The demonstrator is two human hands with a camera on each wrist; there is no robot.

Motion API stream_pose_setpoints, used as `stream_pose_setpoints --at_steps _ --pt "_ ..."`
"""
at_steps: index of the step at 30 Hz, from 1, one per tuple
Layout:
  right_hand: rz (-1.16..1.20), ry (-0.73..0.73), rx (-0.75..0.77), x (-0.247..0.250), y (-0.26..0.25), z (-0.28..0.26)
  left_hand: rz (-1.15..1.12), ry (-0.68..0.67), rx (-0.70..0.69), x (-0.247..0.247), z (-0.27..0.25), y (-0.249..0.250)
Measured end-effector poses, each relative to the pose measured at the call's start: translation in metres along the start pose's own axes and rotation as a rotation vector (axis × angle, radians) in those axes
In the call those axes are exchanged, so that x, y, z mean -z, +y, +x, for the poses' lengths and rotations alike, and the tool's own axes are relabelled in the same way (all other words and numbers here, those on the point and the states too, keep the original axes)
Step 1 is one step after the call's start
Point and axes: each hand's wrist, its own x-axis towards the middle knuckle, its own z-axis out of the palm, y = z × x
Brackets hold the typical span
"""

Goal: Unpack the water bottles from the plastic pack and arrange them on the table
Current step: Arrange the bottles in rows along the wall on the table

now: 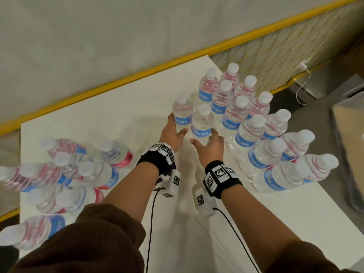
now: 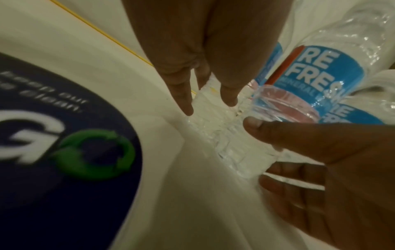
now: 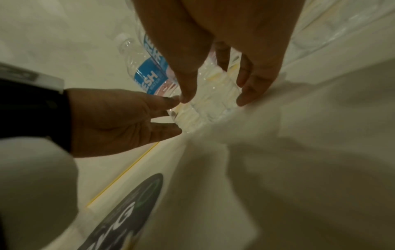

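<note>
On the white table [image 1: 110,119] my left hand [image 1: 172,131] wraps thumb and fingers round the lower part of an upright water bottle [image 1: 182,113] with a blue label. Just to its right, my right hand [image 1: 209,141] holds a second upright bottle [image 1: 202,123] the same way. In the left wrist view the left hand's fingertips [image 2: 188,108] straddle a clear ribbed bottle base [image 2: 215,128]. The right wrist view has the right hand's fingertips [image 3: 188,98] either side of another bottle base [image 3: 213,104]. Several unpacked bottles [image 1: 256,125] stand in rows at the right. More bottles [image 1: 69,174] cluster at the left; the wrap round them is hard to make out.
A yellow rail [image 1: 118,83] and grey wall run behind the table. Mesh fencing [image 1: 285,48] and a white cable [image 1: 303,91] lie past the far right corner. A box [image 1: 350,134] stands off the table's right edge. A dark blue print with green arrows [image 2: 64,143] lies at the left.
</note>
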Motion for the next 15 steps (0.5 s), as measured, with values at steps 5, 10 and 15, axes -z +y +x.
stream_pose_setpoints --at_steps 5,10,15 --pt "0.102 0.043 -0.046 -0.008 -0.011 0.015 0.046 -0.062 0.013 0.002 0.034 0.002" --pt "0.089 -0.008 -0.015 -0.006 -0.009 0.014 -0.038 -0.060 0.010 -0.002 0.039 0.001" --pt "0.092 0.006 -0.057 -0.010 -0.007 0.015 -0.022 0.006 0.005 -0.004 0.046 0.000"
